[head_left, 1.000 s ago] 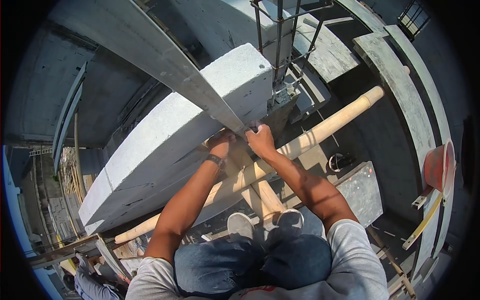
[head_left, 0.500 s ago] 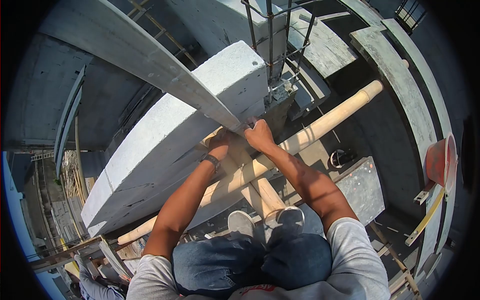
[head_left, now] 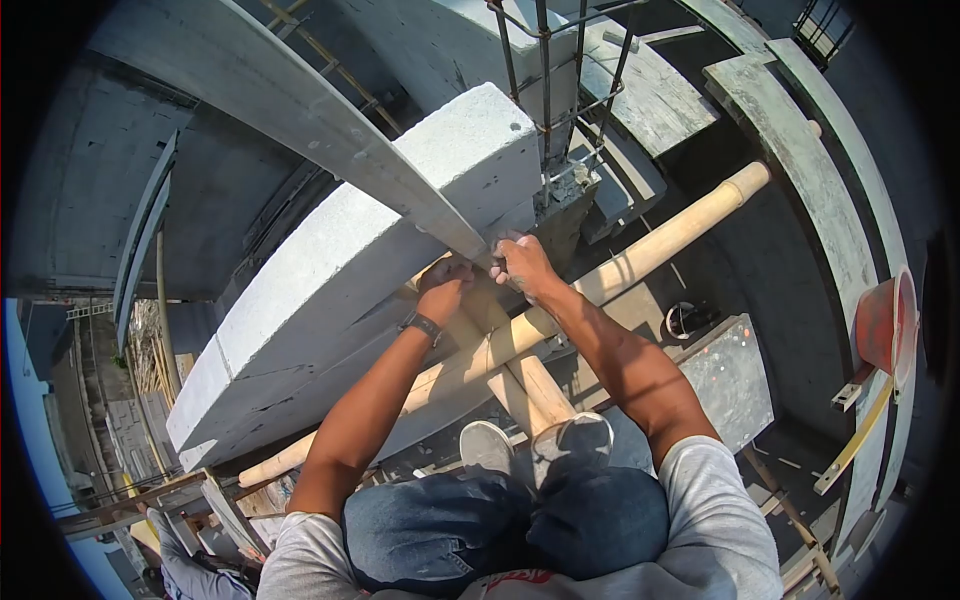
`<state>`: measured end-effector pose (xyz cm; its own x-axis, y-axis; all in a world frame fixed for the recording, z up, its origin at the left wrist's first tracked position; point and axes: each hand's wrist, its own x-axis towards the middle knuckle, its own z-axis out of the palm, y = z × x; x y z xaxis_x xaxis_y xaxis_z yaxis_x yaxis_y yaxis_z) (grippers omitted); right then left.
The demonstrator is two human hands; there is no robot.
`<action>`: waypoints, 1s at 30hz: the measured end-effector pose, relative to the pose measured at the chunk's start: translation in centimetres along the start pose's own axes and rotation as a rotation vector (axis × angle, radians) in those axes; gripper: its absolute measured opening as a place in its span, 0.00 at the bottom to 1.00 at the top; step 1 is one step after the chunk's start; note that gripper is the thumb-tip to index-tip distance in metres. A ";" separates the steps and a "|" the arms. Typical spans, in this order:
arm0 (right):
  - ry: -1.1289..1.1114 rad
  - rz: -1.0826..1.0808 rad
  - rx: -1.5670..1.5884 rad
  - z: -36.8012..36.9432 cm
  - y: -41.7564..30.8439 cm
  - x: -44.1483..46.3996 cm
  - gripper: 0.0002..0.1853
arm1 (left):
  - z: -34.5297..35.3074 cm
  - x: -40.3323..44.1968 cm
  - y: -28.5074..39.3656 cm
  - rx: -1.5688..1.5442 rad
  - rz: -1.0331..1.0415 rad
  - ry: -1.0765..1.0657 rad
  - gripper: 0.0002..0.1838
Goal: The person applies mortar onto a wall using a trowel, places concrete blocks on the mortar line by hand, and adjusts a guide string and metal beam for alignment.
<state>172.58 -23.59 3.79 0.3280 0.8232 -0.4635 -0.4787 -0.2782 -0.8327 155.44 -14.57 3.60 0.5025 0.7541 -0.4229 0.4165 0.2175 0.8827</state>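
Note:
A long grey plank (head_left: 340,130) slants down from the upper left, and its lower end lies between my two hands. My left hand (head_left: 446,282), with a dark band at the wrist, is curled closed just below that end. What its fingers may hold is hidden. Close to the right of the plank's tip is my right hand (head_left: 523,264), its fingers bent inward; any small thing in them cannot be made out. White blockwork (head_left: 290,270) runs beside the plank on the left. A thick bamboo pole (head_left: 690,215) passes under my right forearm, above crossed bamboo poles (head_left: 540,385) near my shoes.
Upright rebar (head_left: 545,90) rises beyond the blockwork. At right hang a red bucket (head_left: 878,325) and a yellow-edged tool (head_left: 858,435) near curved grey boards (head_left: 800,170). A speckled board (head_left: 725,385) lies beside my feet. Part of another person (head_left: 190,565) shows lower left.
My right hand has drawn slightly right from the plank's end and turned, so its bent fingers show more. My left hand stays near the same spot. The view has shifted a little.

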 end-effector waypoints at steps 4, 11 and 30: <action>-0.078 0.041 0.212 0.1 0.5 -1.0 0.09 | -1.1 0.9 -0.7 0.300 0.112 0.008 0.20; 0.132 0.014 -0.068 0.1 1.8 -0.3 0.08 | -1.3 0.8 -2.0 0.097 0.023 -0.031 0.21; -0.343 -0.003 -0.065 2.0 1.1 -4.4 0.10 | -0.9 0.8 0.5 0.145 0.037 -0.004 0.14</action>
<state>168.97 -26.53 5.50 0.0314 0.9394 -0.3414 -0.4213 -0.2973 -0.8568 155.38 -13.34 3.88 0.5224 0.7574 -0.3916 0.5028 0.0973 0.8589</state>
